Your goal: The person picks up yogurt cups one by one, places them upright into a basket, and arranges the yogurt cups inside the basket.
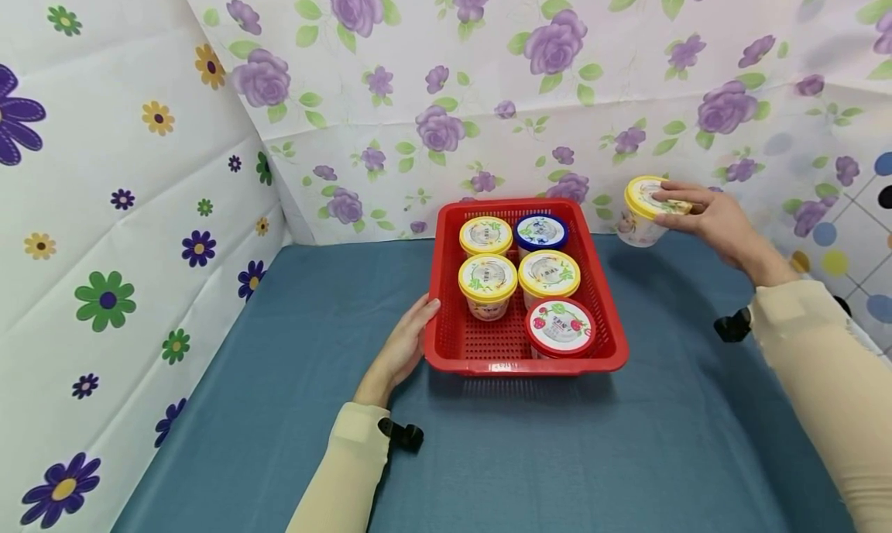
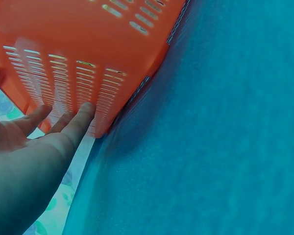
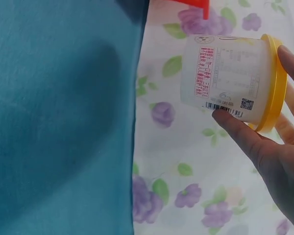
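My right hand holds a lidded plastic cup by its yellow lid and side, raised to the right of the basket. In the right wrist view the cup lies sideways across the picture, with printed text and a barcode; one digit touches its wall and others rest at the lid. The red perforated basket stands on the table with lidded cups inside. My left hand touches the basket's left rim from outside. Its fingers lie fairly straight against the slotted wall in the left wrist view.
The basket holds three yellow-lidded cups, a blue-lidded cup and a red-lidded cup. Blue-green cloth covers the table. Flower-printed sheets hang behind and at the left, close to the basket's far edge.
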Tool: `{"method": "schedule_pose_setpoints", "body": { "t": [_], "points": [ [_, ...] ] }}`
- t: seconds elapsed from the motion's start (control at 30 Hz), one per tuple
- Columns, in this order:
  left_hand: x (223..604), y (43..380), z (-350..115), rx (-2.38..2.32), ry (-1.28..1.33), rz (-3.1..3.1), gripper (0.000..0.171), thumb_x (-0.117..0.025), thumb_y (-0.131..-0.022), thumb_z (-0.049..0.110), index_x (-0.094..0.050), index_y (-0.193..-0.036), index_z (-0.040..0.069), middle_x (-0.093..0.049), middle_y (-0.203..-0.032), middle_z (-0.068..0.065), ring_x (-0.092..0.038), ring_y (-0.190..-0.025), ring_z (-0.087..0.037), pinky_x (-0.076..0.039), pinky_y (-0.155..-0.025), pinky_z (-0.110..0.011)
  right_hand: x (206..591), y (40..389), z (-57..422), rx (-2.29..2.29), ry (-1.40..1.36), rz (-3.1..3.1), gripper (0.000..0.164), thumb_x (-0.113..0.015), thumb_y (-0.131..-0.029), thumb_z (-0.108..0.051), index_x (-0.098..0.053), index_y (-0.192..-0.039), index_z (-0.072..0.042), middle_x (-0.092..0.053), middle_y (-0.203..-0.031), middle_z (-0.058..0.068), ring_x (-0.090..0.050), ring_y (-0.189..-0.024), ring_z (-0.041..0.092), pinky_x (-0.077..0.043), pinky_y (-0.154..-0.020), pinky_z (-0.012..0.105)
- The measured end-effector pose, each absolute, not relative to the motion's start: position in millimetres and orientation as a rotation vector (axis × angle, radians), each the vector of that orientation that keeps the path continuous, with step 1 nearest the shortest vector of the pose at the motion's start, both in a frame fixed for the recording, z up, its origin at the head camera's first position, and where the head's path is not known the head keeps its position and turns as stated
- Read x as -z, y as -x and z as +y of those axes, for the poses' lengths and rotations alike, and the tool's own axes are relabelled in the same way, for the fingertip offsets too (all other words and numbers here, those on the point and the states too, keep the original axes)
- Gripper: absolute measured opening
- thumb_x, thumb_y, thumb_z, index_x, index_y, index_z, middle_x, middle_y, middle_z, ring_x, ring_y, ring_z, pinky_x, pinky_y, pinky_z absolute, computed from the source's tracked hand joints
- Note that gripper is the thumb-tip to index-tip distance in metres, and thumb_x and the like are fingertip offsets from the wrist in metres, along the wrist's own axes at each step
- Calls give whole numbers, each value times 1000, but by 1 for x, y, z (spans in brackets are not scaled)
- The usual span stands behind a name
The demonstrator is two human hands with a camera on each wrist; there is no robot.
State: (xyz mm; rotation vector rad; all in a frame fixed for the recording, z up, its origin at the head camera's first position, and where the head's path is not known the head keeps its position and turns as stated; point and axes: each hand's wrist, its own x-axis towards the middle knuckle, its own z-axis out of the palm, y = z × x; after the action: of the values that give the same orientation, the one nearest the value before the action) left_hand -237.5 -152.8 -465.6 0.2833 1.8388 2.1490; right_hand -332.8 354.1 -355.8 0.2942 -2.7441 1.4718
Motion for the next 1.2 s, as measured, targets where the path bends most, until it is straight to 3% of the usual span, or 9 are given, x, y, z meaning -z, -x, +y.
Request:
{"method": "schedule_pose_setpoints", "body": {
  "t": [0.33, 0.63, 1.03, 1.2],
  "points": [
    [466, 238, -154, -2143, -296, 1841, 56, -46, -112, 36, -35, -160, 10, -50, -151, -25, -52, -134, -42, -54, -99, -35, 336, 329, 336, -1491, -390, -2694, 60, -71, -101, -29, -52, -154, -11, -31, -169, -1, -51, -119, 12, -50, -80, 11],
    [467, 238, -153, -2141, -295, 1845, 56, -48, -111, 36, -36, -160, 11, -51, -150, -24, -52, -134, -42, -53, -100, -36, 328, 329, 328, -1496, -455, -2673, 58, -71, -101, -25, -53, -153, -7, -34, -167, 2, -53, -119, 14, -51, -83, 12],
    [469, 237, -153, -2144, -302, 1845, 56, -48, -111, 37, -37, -159, 11, -50, -151, -25, -54, -133, -40, -53, -99, -35, 309, 324, 303, -1471, -524, -2704, 56, -71, -101, -27, -55, -152, -11, -37, -166, 4, -55, -121, 15, -53, -84, 15],
    [468, 237, -153, -2147, -313, 1842, 55, -48, -111, 37, -39, -158, 10, -51, -149, -27, -53, -132, -42, -54, -98, -35, 299, 319, 291, -1502, -600, -2715, 53, -71, -101, -26, -58, -150, -13, -38, -165, 2, -52, -129, 25, -54, -86, 19]
  ]
}}
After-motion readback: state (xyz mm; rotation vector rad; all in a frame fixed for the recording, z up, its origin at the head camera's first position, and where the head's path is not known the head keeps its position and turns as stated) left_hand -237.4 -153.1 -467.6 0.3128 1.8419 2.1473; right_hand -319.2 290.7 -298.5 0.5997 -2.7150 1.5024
